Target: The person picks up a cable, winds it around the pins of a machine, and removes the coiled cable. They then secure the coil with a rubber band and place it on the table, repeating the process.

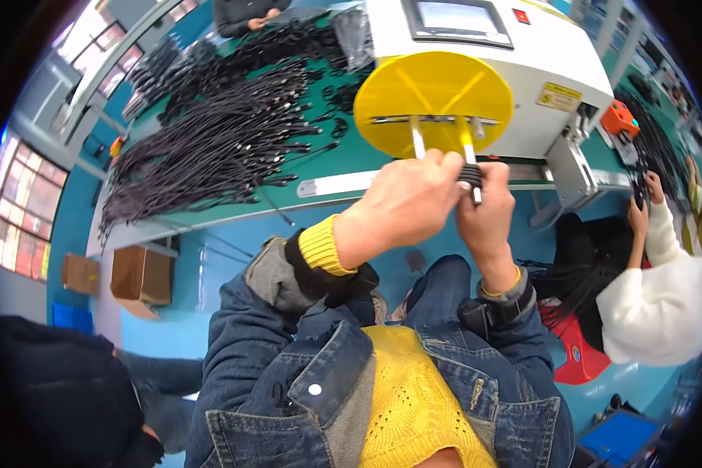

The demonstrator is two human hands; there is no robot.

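Observation:
A white winding machine (487, 93) carries a round yellow disc (378, 90) with two metal prongs sticking out toward me. Black cable (469, 178) is wrapped in a tight bundle around the right prong (466, 144). My left hand (409, 199) is closed at the left side of this bundle, its fingers near both prongs. My right hand (487, 207) grips the bundle from the right, thumb and fingers pressed around it. The fingertips partly hide the cable and the prong's end.
A large pile of black cables (218, 132) covers the green table to the left. A metal ruler-like strip (339, 184) lies along its front edge. An orange device (620, 118) stands at the right. Co-workers sit at the far side and at the right, one in a white sweater (651, 312). Cardboard boxes (142, 277) stand on the floor.

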